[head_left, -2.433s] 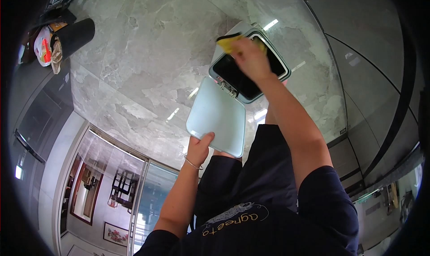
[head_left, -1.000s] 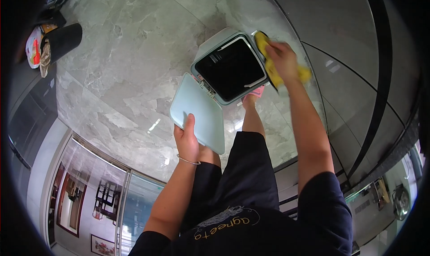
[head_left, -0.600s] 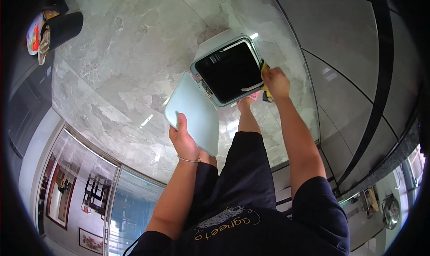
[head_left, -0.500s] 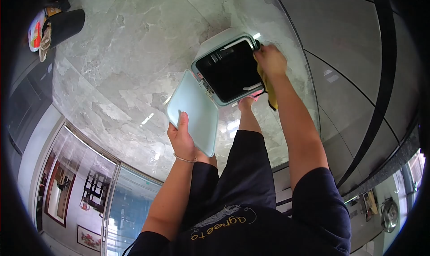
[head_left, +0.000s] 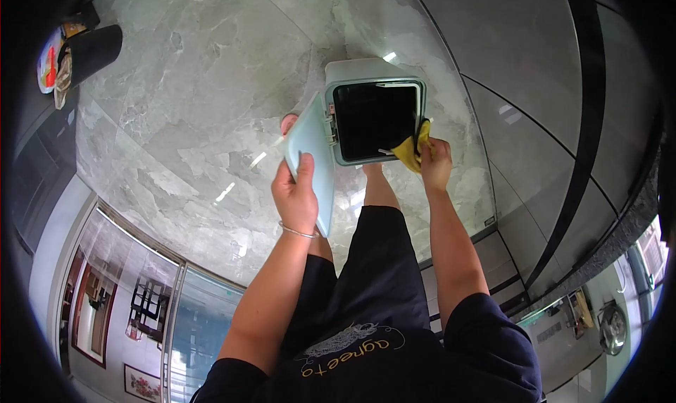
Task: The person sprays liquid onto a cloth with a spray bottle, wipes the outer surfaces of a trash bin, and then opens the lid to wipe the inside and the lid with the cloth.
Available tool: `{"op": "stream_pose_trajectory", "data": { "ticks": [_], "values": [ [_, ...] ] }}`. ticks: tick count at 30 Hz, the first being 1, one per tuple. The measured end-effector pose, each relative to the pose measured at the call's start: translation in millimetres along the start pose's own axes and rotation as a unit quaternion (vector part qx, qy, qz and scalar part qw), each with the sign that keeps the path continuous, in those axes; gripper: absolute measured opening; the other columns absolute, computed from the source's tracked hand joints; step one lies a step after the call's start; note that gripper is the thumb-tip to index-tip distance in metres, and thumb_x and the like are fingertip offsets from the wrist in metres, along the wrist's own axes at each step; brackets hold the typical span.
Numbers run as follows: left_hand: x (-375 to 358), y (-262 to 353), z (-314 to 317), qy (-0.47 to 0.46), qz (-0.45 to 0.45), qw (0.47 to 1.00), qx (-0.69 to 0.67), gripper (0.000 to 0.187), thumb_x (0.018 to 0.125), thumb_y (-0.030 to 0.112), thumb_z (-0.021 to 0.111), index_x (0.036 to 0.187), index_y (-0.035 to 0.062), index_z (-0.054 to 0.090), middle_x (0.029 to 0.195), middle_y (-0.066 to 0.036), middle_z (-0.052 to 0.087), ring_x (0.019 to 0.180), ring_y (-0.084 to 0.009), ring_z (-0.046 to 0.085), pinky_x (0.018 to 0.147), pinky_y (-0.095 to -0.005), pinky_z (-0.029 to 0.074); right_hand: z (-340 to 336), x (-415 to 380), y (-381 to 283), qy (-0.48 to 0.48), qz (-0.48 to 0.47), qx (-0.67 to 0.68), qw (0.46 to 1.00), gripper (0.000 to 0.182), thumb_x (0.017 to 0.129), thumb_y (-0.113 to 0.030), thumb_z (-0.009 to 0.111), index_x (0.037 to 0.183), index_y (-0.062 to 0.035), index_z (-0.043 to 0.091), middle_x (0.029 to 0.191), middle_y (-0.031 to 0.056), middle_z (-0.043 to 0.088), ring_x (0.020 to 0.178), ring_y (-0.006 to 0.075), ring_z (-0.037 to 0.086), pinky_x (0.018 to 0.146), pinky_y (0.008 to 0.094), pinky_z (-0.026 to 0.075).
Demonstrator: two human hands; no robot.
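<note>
A pale blue-green bin with a dark inside stands on the floor, its hinged lid swung out to the left. My left hand grips the lid's outer edge, thumb on the near face and fingers behind. At the bin's right front corner, my right hand is closed on a yellow cloth. Part of the cloth lies over the rim at that corner. The bin's inside is too dark to make out.
Marbled tile floor surrounds the bin. Grey cabinet fronts rise on the right. At the upper left is a dark container beside colourful packaging. My legs are just in front of the bin.
The cloth and my right hand have come from the rim's far right corner down to the near right corner. The bin has turned a little, and the lid now looks narrower.
</note>
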State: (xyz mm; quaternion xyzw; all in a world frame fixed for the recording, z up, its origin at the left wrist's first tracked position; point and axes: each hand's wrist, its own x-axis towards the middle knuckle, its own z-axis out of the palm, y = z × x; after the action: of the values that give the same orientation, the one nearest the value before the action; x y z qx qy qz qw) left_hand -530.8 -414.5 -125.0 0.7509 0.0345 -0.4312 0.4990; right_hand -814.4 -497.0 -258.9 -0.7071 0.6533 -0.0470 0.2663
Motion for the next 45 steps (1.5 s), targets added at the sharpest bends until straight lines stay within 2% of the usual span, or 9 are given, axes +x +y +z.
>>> {"op": "stream_pose_trajectory", "data": {
  "ticks": [7, 12, 18, 22, 24, 32, 35, 39, 45],
  "values": [
    [-6, -4, 16, 0.033, 0.008, 0.999, -0.021, 0.025, 0.094, 0.022, 0.057, 0.103, -0.001, 0.061, 0.09, -0.003, 0.063, 0.08, -0.0073, 0.054, 0.073, -0.0227, 0.044, 4, 116, -58, -0.015, -0.268, -0.075, 0.96, 0.026, 0.082, -0.013, 0.06, 0.107, -0.0139, 0.065, 0.109, 0.01, 0.058, 0.095, 0.0288, 0.058, 0.075, 0.0376, 0.052],
    [-3, 5, 14, 0.096, -0.014, 0.991, -0.091, 0.023, 0.094, 0.021, 0.057, 0.102, -0.0009, 0.061, 0.094, -0.004, 0.063, 0.083, -0.0094, 0.056, 0.074, -0.0242, 0.045, 9, 43, 0, -0.316, -0.191, -0.295, 0.882, 0.022, 0.087, -0.017, 0.048, 0.104, -0.0095, 0.062, 0.118, 0.0098, 0.051, 0.099, 0.0286, 0.058, 0.07, 0.0412, 0.055],
    [-4, 3, 16, 0.026, 0.019, 0.999, 0.009, 0.023, 0.094, 0.02, 0.057, 0.102, -0.0014, 0.062, 0.091, -0.003, 0.063, 0.084, -0.0079, 0.055, 0.075, -0.0226, 0.044, -2, 5, -26, -0.347, -0.061, -0.195, 0.915, 0.018, 0.085, -0.016, 0.053, 0.095, -0.0042, 0.062, 0.098, 0.0116, 0.057, 0.082, 0.031, 0.063, 0.069, 0.0413, 0.055],
    [-6, 2, 22, 0.0, 0.052, 0.996, 0.073, 0.025, 0.094, 0.021, 0.057, 0.103, -0.002, 0.062, 0.09, -0.003, 0.064, 0.083, -0.007, 0.053, 0.075, -0.022, 0.043, -9, 35, -47, -0.307, -0.286, -0.235, 0.877, 0.021, 0.085, -0.019, 0.054, 0.099, -0.0069, 0.065, 0.101, 0.0092, 0.061, 0.087, 0.0282, 0.065, 0.07, 0.0376, 0.054],
    [-7, 0, 22, 0.005, 0.042, 0.998, 0.044, 0.025, 0.094, 0.021, 0.057, 0.103, -0.0018, 0.062, 0.091, -0.003, 0.064, 0.083, -0.0073, 0.054, 0.076, -0.0224, 0.043, 10, 51, -47, -0.377, -0.146, -0.322, 0.856, 0.024, 0.085, -0.019, 0.055, 0.103, -0.0084, 0.066, 0.103, 0.0083, 0.064, 0.086, 0.0266, 0.066, 0.07, 0.0383, 0.053],
    [-8, -1, 26, 0.018, 0.052, 0.998, 0.02, 0.024, 0.094, 0.02, 0.056, 0.104, -0.001, 0.062, 0.094, -0.003, 0.064, 0.084, -0.0082, 0.054, 0.077, -0.0234, 0.044, 42, 41, -99, -0.577, -0.241, -0.554, 0.55, 0.028, 0.074, -0.02, 0.069, 0.101, -0.0117, 0.071, 0.099, 0.0044, 0.069, 0.087, 0.0229, 0.067, 0.069, 0.0384, 0.051],
    [-10, -3, 29, 0.013, 0.048, 0.999, 0.02, 0.024, 0.094, 0.02, 0.056, 0.105, -0.0011, 0.062, 0.094, -0.003, 0.064, 0.085, -0.0083, 0.054, 0.078, -0.0234, 0.044, 62, 13, -125, -0.588, -0.271, -0.529, 0.549, 0.031, 0.074, -0.02, 0.069, 0.104, -0.0127, 0.07, 0.103, 0.0065, 0.069, 0.09, 0.0237, 0.067, 0.069, 0.0386, 0.051],
    [-9, -3, 27, 0.005, 0.047, 0.999, 0.022, 0.024, 0.094, 0.019, 0.056, 0.106, -0.0013, 0.062, 0.095, -0.003, 0.064, 0.086, -0.0081, 0.054, 0.078, -0.0231, 0.043, -13, -16, -182, -0.504, -0.293, -0.176, 0.793, 0.025, 0.076, -0.017, 0.066, 0.099, -0.0107, 0.068, 0.101, 0.0088, 0.065, 0.092, 0.0272, 0.066, 0.071, 0.0432, 0.052],
    [-7, 0, 22, -0.01, 0.045, 0.999, 0.019, 0.025, 0.094, 0.019, 0.056, 0.107, -0.0013, 0.061, 0.094, -0.003, 0.064, 0.085, -0.0073, 0.054, 0.077, -0.0227, 0.043, -93, -9, -124, -0.272, -0.06, 0.161, 0.947, 0.02, 0.081, -0.015, 0.06, 0.098, -0.0039, 0.063, 0.099, 0.0144, 0.064, 0.089, 0.03, 0.064, 0.076, 0.04, 0.05]
  ]
}}
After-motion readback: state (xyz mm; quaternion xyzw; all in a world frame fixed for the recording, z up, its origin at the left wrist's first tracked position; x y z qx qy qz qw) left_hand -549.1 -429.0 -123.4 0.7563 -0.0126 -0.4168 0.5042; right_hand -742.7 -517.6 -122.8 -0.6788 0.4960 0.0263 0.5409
